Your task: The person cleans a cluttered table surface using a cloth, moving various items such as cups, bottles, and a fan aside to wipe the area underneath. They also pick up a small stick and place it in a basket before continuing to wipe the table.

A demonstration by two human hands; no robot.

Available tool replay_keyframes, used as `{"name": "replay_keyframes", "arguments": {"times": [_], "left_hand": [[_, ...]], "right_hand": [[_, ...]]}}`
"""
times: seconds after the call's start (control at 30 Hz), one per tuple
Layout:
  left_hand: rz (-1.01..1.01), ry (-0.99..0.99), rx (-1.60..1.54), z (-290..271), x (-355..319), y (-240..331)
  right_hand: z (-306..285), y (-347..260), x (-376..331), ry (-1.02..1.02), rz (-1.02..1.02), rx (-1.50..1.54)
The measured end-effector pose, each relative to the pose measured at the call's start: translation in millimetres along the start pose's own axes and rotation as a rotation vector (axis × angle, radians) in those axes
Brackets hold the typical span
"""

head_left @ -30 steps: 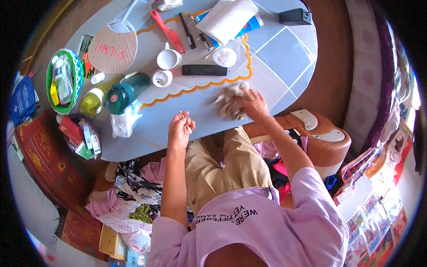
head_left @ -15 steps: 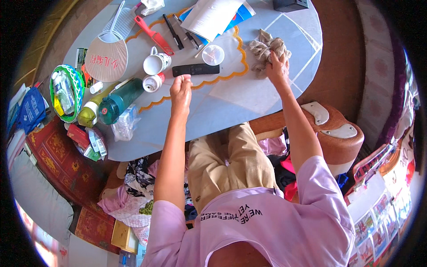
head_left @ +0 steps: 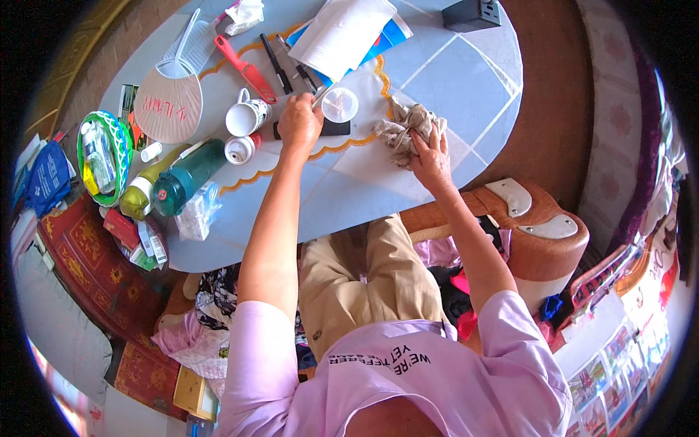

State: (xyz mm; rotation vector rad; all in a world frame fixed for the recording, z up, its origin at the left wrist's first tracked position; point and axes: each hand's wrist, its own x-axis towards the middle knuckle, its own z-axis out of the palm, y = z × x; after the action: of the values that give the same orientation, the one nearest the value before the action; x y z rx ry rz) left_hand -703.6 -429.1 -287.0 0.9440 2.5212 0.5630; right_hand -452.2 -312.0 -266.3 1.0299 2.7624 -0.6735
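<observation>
Now we are pressing our right hand point(head_left: 431, 156) flat, fingers spread, on a crumpled grey cloth point(head_left: 405, 129) on the tabletop point(head_left: 466, 95), while our left hand point(head_left: 298, 124) (curled, its grip unclear) is resting on a black remote point(head_left: 336, 129).

Both your arms reach forward from the lower edge, bare below short sleeves. Your left arm runs nearly straight up the picture, elbow only slightly bent, and your left hand point(head_left: 300, 122) is curled loosely, knuckles up, fingers folded under. Your right arm angles in from the right, bent at the elbow, forearm slanting up and left. Your right hand point(head_left: 431, 156) lies palm down, fingers spread and pressing forward. The two hands are near each other, not touching.
</observation>
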Motion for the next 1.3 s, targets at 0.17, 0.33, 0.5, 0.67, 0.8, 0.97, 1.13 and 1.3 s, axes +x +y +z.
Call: {"name": "replay_keyframes", "arguments": {"times": [0.17, 0.33, 0.5, 0.67, 0.8, 0.97, 1.13, 1.3], "left_hand": [[-0.09, -0.1, 0.048, 4.2, 12.0, 4.8], [0.058, -0.068, 0.107, 1.8, 9.9, -1.2], [-0.087, -0.09, 0.015, -4.6, -7.7, 2.4], [-0.068, -0.095, 0.04, -6.4, -23.4, 1.5], [-0.126, -0.171, 0.054, -6.8, -31.4, -6.7], [-0.151, -0.103, -0.022, -13.7, -40.3, -4.3], [-0.098, -0.171, 0.064, -22.8, -46.1, -6.0], [0.009, -0.29, 0.252, -31.7, -50.0, -3.3]], "right_hand": [[4.0, 2.3, -1.7, -0.04, 0.1, -0.017], [6.0, 2.7, -1.9, -0.022, 0.102, 0.008], [7.6, 3.7, -2.4, -0.022, 0.124, -0.012], [8.0, 2.5, -2.7, -0.023, 0.144, 0.009], [9.0, 0.9, -2.4, -0.018, 0.141, 0.005], [12.4, 3.9, -3.4, 0.01, 0.138, 0.013], [11.4, 2.0, -2.8, 0.03, 0.115, 0.015], [14.9, 4.8, -3.0, 0.054, 0.091, 0.019]]}}
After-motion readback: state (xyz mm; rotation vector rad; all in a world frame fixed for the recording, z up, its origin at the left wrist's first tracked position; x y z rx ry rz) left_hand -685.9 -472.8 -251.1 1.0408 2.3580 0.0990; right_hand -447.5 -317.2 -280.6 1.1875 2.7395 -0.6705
